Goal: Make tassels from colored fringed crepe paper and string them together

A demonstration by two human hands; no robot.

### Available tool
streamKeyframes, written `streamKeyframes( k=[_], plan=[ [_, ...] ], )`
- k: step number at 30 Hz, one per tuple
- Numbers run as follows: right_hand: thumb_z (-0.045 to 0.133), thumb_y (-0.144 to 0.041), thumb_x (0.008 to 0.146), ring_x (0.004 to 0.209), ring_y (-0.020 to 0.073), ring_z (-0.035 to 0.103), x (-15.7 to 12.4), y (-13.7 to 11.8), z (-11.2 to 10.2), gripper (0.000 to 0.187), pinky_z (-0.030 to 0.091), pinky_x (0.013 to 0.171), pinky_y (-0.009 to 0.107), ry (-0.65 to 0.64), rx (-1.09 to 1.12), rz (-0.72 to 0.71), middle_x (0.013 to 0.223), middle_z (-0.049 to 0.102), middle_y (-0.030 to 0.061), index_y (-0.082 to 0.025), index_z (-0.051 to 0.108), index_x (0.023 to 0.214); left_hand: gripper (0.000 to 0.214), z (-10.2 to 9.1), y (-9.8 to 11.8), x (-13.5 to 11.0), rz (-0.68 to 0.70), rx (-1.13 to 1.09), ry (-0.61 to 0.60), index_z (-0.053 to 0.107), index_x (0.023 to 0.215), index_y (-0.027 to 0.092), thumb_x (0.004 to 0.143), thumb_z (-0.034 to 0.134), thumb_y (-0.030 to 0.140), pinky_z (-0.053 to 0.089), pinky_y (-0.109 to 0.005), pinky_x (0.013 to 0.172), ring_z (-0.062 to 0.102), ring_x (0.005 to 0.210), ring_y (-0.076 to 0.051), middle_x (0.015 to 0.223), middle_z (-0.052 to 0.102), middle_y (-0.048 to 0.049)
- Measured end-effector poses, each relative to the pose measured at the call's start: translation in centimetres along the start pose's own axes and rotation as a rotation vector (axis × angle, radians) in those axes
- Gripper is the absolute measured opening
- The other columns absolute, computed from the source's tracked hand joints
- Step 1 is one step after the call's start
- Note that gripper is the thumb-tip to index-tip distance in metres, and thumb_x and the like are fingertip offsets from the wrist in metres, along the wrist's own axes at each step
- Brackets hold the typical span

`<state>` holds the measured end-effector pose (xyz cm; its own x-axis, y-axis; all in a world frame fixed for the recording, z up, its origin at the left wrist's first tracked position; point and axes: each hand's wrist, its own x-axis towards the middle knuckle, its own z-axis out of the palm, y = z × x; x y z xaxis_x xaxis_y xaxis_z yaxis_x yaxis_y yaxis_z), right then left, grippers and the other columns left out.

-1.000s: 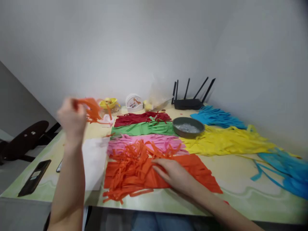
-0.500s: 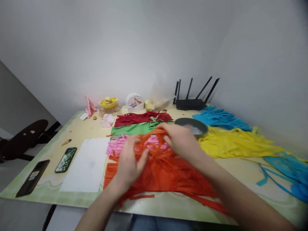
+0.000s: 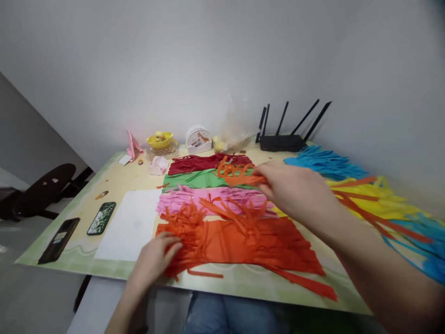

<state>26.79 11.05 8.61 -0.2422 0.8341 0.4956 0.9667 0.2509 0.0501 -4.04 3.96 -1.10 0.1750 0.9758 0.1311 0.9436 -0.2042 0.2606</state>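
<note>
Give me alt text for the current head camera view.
The right hand holds orange strips; the left hand is at orange fringe on a table. Beyond lie pink fringe, green fringe and red fringe, with a router near a wall.

in front of you, near the edge of the table [image 3: 131, 180], lies the fringed paper [image 3: 222, 240], your left hand [image 3: 155, 260] at its left end. behind it, three paper rows [image 3: 187, 179] follow one another, your right hand [image 3: 295, 189] at their right end. left of the fringed paper lies a sheet [image 3: 130, 229], then a phone [image 3: 101, 218], then another phone [image 3: 60, 241]. along the back, left to right: fruit [image 3: 159, 136] in a bowl [image 3: 160, 143] on a box [image 3: 162, 151], a holder [image 3: 199, 141], a bag [image 3: 236, 127], a router [image 3: 282, 143].
</note>
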Motion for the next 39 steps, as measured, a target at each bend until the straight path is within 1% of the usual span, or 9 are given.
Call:
streamKeyframes(
  k=[2, 4, 7, 11, 15, 22, 29, 35, 39],
  plan=[
    [0.058, -0.018, 0.079, 0.072, 0.0221, 0.062, 0.4, -1.0, 0.1, 0.008, 0.028, 0.053, 0.026, -0.104, 0.067, -0.105, 0.082, 0.068, 0.006, -0.02, 0.064, 0.083, 0.028, -2.7, 1.5, 0.9, 0.028, -0.07, 0.341, 0.066, 0.109, 0.025, 0.091, 0.048, 0.035, 0.046, -0.038, 0.097, 0.059, 0.11, -0.024, 0.121, 0.063, -0.0086],
    [0.058, -0.014, 0.077, 0.069, 0.0202, 0.062, 0.8, -2.0, -0.2, 0.01, 0.03, 0.054, 0.025, -0.192, 0.168, -0.2, 0.076, 0.068, 0.0048, -0.021, 0.065, 0.079, 0.048, -4.4, 4.0, 2.9, 0.241, -0.151, 0.452, 0.05, 0.131, 0.023, 0.086, 0.058, 0.037, 0.036, -0.042, 0.107, 0.045, 0.129, -0.027, 0.141, 0.047, -0.0118],
    [0.056, -0.012, 0.076, 0.062, 0.0165, 0.059, 1.3, -2.6, -1.1, 0.013, 0.031, 0.054, 0.024, -0.248, 0.313, -0.26, 0.07, 0.067, 0.0023, -0.021, 0.065, 0.075, 0.054, -4.9, 7.6, 7.1, 0.508, -0.285, 0.253, 0.051, 0.129, 0.019, 0.079, 0.066, 0.032, 0.037, -0.043, 0.106, 0.043, 0.129, -0.029, 0.135, 0.053, -0.0129],
    [0.051, -0.015, 0.079, 0.056, 0.0139, 0.055, 1.9, -0.8, -1.4, 0.015, 0.031, 0.052, 0.023, -0.257, 0.464, -0.217, 0.062, 0.063, -0.0008, -0.02, 0.062, 0.07, 0.013, -4.0, 8.4, 11.6, 0.418, -0.482, 0.016, 0.064, 0.081, 0.016, 0.081, 0.051, 0.018, 0.048, -0.028, 0.072, 0.062, 0.078, -0.018, 0.078, 0.067, -0.0034],
    [0.052, -0.024, 0.08, 0.067, 0.0155, 0.058, 2.6, 1.4, 0.6, 0.011, 0.037, 0.059, 0.023, -0.218, 0.647, -0.132, 0.074, 0.064, 0.0004, -0.017, 0.062, 0.081, 0.014, -3.9, 6.9, 13.6, 0.393, -0.696, -0.064, 0.062, 0.082, 0.014, 0.081, 0.05, 0.021, 0.045, -0.022, 0.061, 0.058, 0.07, -0.015, 0.076, 0.064, -0.0013],
    [0.043, -0.01, 0.068, 0.095, 0.0179, 0.061, 2.1, 1.8, 4.5, 0.038, 0.044, 0.083, 0.027, -0.017, 1.104, -0.135, 0.102, 0.067, 0.004, -0.018, 0.063, 0.099, 0.041, -4.2, 5.4, 14.4, 0.286, -1.035, -0.118, 0.063, 0.115, 0.019, 0.076, 0.052, 0.02, 0.049, -0.023, 0.066, 0.063, 0.077, -0.015, 0.099, 0.069, -0.0048],
    [0.041, -0.007, 0.064, 0.084, 0.0176, 0.061, 1.7, 1.8, 5.4, 0.029, 0.046, 0.083, 0.032, -0.015, 1.173, -0.215, 0.089, 0.064, 0.0055, -0.018, 0.067, 0.067, 0.02, -4.1, 3.9, 14.8, 0.295, -1.071, -0.205, 0.075, 0.073, 0.015, 0.069, 0.055, 0.017, 0.051, -0.027, 0.057, 0.063, 0.058, -0.015, 0.081, 0.073, -0.0087],
    [0.048, -0.016, 0.077, 0.095, 0.02, 0.059, 1.9, 2.7, 4.8, 0.026, 0.045, 0.087, 0.035, -0.22, 1.101, -0.342, 0.106, 0.059, 0.008, -0.018, 0.071, 0.091, 0.019, -5.8, 3.6, 14.3, 0.395, -0.864, -0.223, 0.074, 0.083, 0.016, 0.075, 0.057, 0.021, 0.049, -0.026, 0.074, 0.065, 0.085, -0.019, 0.09, 0.071, -0.0074],
    [0.049, -0.033, 0.087, 0.095, 0.0206, 0.059, 1.9, 2.5, 4.4, 0.027, 0.045, 0.085, 0.033, -0.227, 1.089, -0.357, 0.105, 0.059, 0.0086, -0.018, 0.071, 0.092, 0.02, -5.8, 4.1, 14.0, 0.362, -0.787, -0.194, 0.068, 0.077, 0.014, 0.078, 0.064, 0.034, 0.048, -0.023, 0.067, 0.063, 0.076, -0.016, 0.082, 0.068, -0.0061]
  ],
)
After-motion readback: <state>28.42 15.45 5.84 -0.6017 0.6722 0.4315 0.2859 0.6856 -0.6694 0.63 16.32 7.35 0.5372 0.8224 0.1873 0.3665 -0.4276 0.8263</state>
